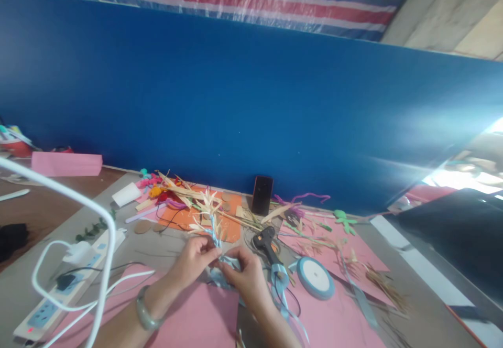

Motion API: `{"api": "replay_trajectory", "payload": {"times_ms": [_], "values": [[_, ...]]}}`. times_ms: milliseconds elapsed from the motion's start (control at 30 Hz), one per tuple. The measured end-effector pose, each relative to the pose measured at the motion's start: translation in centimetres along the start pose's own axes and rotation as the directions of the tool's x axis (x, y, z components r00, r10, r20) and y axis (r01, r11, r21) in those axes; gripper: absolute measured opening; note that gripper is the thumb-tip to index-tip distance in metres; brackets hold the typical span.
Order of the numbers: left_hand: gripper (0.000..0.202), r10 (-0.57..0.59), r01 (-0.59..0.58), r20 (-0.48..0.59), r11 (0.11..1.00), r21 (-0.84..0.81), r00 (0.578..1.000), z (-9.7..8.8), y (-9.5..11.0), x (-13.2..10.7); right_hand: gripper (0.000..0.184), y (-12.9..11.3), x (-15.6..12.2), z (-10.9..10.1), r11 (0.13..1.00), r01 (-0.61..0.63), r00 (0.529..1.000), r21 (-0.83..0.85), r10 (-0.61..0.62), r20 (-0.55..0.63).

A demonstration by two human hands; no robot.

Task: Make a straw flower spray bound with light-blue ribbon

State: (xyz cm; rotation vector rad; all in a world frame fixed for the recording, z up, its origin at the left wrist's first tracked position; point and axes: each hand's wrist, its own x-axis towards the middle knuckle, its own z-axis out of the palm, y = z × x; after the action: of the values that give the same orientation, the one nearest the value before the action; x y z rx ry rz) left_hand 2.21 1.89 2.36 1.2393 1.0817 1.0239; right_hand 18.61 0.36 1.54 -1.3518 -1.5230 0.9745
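My left hand (196, 260) is closed in a pinch on the stem of a straw-coloured flower (208, 204). Light blue ribbon (215, 230) winds round that stem, which stands nearly upright above my fingers. Close beside it, my right hand (248, 275) pinches a loose bunch of the same ribbon (222, 275) just below the stem. The fingertips of both hands almost meet, and part of the ribbon is hidden behind them. A ribbon spool (316, 279) with a white centre lies to the right of my right hand.
A black glue gun (267, 240) lies beyond my right hand, near an upright phone (262, 195). Dried stalks and coloured craft pieces cover orange paper (231, 227) and pink paper (330, 322). At left, white cables cross a power strip (74, 285). A blue panel (243, 101) rises behind.
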Motion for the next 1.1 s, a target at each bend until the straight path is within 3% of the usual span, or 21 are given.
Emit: {"api": "replay_trajectory", "payload": {"times_ms": [267,500,767,1100], "values": [[0.028,0.002,-0.002,0.020,1.000,0.021,1.000,-0.2,-0.2,0.0,0.013,-0.6,-0.1,-0.2,0.999,0.017,0.999,0.050,-0.019,0.043],[0.024,-0.062,0.063,0.073,0.998,-0.008,0.995,-0.6,0.6,-0.2,0.016,-2.0,-0.2,-0.8,0.998,0.029,0.993,0.054,-0.035,0.112],[0.024,-0.017,0.028,0.130,0.996,-0.084,0.991,-0.5,1.6,-0.3,0.015,-2.5,-0.1,-1.2,0.994,0.024,0.991,0.105,-0.038,0.132],[0.025,0.026,-0.016,0.177,0.998,-0.057,0.984,-0.6,3.2,-1.0,0.018,-3.2,-0.4,-1.6,0.995,0.092,0.987,0.024,-0.094,0.132]]}}
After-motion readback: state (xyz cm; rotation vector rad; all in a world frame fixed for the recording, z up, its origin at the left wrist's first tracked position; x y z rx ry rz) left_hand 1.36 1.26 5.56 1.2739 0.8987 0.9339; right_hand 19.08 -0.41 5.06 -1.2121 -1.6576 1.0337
